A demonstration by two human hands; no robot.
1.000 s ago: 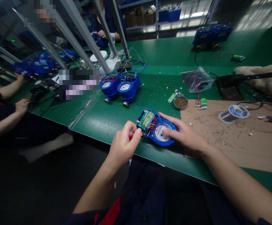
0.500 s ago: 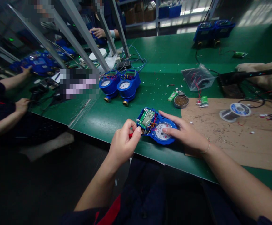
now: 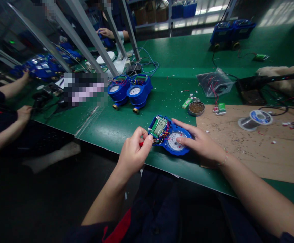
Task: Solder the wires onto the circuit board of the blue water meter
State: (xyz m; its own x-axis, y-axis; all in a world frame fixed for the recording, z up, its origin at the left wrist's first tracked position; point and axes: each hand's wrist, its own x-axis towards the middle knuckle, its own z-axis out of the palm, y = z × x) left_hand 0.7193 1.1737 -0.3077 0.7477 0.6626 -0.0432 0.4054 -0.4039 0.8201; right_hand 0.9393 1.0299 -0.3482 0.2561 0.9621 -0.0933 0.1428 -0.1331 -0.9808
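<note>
Head view: blue meter (image 3: 170, 135) over desk (image 3: 98, 131), near front edge. Right hand (image 3: 205, 143) grips dial (image 3: 174, 140) end; left fingertips (image 3: 149, 138) pinch red item (image 3: 141, 144). Advised: steady meter, light pinch, wires (image 3: 165, 133) clear.

The blue meter's (image 3: 181, 152) LCD screen (image 3: 160, 126), at ten o'clock from its dial (image 3: 172, 139), shows two zeros; dial digits blur.
</note>
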